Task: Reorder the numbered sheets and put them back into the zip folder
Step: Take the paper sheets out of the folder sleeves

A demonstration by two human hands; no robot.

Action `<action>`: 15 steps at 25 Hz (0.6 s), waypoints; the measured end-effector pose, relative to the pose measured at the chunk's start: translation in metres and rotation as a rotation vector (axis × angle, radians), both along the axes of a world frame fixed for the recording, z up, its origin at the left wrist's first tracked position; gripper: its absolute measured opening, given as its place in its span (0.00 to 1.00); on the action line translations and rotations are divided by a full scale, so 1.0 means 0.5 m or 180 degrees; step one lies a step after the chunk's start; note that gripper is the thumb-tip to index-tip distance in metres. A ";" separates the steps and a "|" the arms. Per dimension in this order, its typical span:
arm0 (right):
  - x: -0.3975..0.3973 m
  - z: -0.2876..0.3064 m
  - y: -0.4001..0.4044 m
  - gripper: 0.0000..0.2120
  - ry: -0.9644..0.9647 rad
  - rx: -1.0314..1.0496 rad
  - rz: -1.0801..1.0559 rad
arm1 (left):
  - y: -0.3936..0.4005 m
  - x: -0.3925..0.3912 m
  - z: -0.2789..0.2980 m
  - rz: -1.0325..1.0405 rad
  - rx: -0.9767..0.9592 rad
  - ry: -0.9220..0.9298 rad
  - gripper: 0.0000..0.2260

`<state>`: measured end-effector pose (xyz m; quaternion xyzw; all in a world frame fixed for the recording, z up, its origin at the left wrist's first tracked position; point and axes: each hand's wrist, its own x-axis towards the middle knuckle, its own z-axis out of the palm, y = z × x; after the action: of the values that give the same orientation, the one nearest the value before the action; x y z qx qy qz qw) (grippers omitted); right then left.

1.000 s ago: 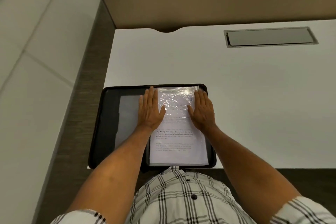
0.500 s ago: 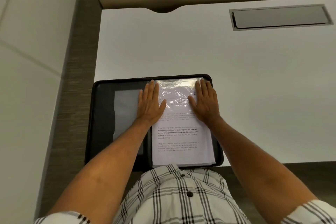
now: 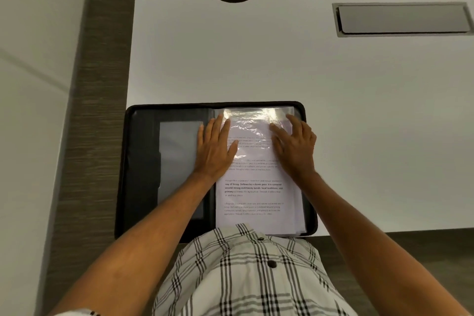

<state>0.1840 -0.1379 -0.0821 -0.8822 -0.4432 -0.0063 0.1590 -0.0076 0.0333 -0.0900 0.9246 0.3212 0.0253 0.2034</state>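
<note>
A black zip folder (image 3: pixel 143 167) lies open at the near left corner of the white desk. Its right half holds a stack of printed sheets (image 3: pixel 252 192) in glossy plastic sleeves, text facing up. My left hand (image 3: pixel 214 147) lies flat on the stack's left edge near the spine, fingers straight. My right hand (image 3: pixel 295 146) rests on the stack's right side with its fingers slightly bent and spread near the top right corner. The folder's left half shows a grey inner pocket (image 3: pixel 178 161).
The white desk (image 3: pixel 256 59) stretches away behind and to the right of the folder. A grey cable-port lid (image 3: pixel 402 19) is set into it at the far right. A beige partition runs along the back edge. The desk's left edge borders a dark floor strip.
The view has tilted down and nearer the folder. My right hand's fingers have gone from flat to slightly bent and spread near the stack's top right corner. My left hand stays flat.
</note>
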 end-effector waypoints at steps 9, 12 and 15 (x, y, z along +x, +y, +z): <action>-0.033 0.065 0.009 0.15 0.1777 0.0633 -0.0391 | 0.078 0.088 0.065 -0.0108 -0.0268 -0.0474 0.21; -0.023 0.065 0.009 0.21 0.2038 0.0797 -0.0443 | 0.120 0.111 0.082 -0.0294 -0.0380 -0.0352 0.06; -0.017 0.076 0.013 0.29 0.2669 0.1092 -0.0767 | 0.151 0.127 0.105 -0.0495 -0.0725 -0.0049 0.08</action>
<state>0.1753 -0.1316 -0.0438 -0.8147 -0.2277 0.2591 0.4661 0.0557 0.1086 -0.0374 0.9174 0.2478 -0.0201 0.3108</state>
